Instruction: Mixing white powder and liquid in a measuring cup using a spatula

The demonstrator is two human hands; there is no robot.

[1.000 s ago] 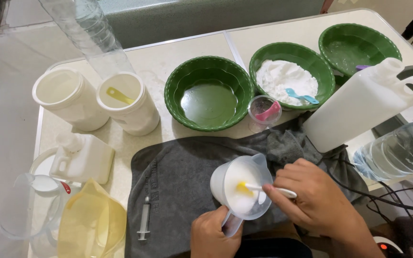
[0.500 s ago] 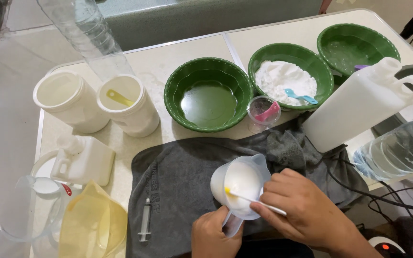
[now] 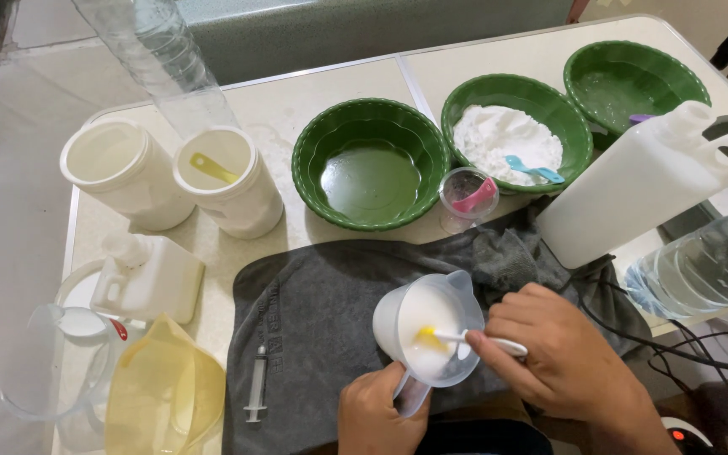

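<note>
A small clear measuring cup (image 3: 428,327) full of white liquid stands on a grey towel (image 3: 322,303) at the table's near edge. My left hand (image 3: 379,413) grips the cup's handle from below. Right of the cup, my right hand (image 3: 562,358) pinches a white stick with a yellow tip (image 3: 465,337), and the tip is dipped in the white liquid. A syringe (image 3: 257,383) lies on the towel to the left of my left hand.
Three green bowls sit behind: one with green liquid (image 3: 371,164), one with white powder and a blue scoop (image 3: 516,135), one nearly bare (image 3: 636,80). A small cup with a pink scoop (image 3: 468,198), white jars (image 3: 227,181), a white jug (image 3: 646,181), water bottles (image 3: 701,270) and a yellow pitcher (image 3: 166,392) surround the towel.
My right hand has shifted the stick around inside the cup, its yellow tip moving from the right side toward the left and middle. The cup and my left hand stayed put.
</note>
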